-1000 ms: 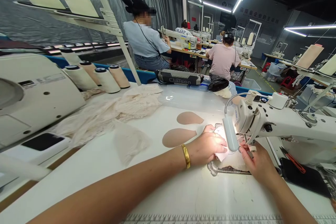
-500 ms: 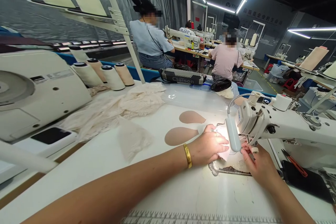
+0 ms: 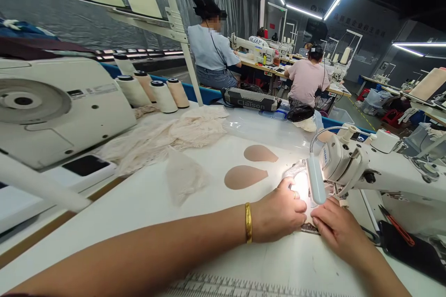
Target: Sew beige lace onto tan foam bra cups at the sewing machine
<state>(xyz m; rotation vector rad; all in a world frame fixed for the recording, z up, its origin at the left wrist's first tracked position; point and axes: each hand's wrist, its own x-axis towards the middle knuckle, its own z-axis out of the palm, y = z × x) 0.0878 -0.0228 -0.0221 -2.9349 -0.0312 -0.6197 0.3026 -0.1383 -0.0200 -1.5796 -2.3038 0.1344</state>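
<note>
A pale fabric piece [image 3: 300, 183], washed out by the lamp's glare, lies at the needle area of a white sewing machine [image 3: 344, 158]. My left hand [image 3: 281, 209], with a gold bangle and a ring, curls its fingers on the fabric's near left side. Close by on the right, my right hand [image 3: 337, 223] has its fingers pressed together at the fabric's near edge. The grey lamp head [image 3: 316, 180] hides part of the fabric and the needle. To the left lie two beige teardrop-shaped pieces [image 3: 245, 177] and a sheer triangular piece [image 3: 184, 176].
Cream lace [image 3: 195, 127] is heaped at the back left, near several thread cones [image 3: 163, 97]. Red-handled snips [image 3: 397, 226] rest on a black item [image 3: 411, 250] at right. A ruler [image 3: 237, 286] runs along the front edge. Two co-workers [image 3: 213, 53] sit further back.
Both hands have come nearer to the front edge and closer together. My right hand has left the needle area for the fabric's near edge. The camera view has shifted slightly left.
</note>
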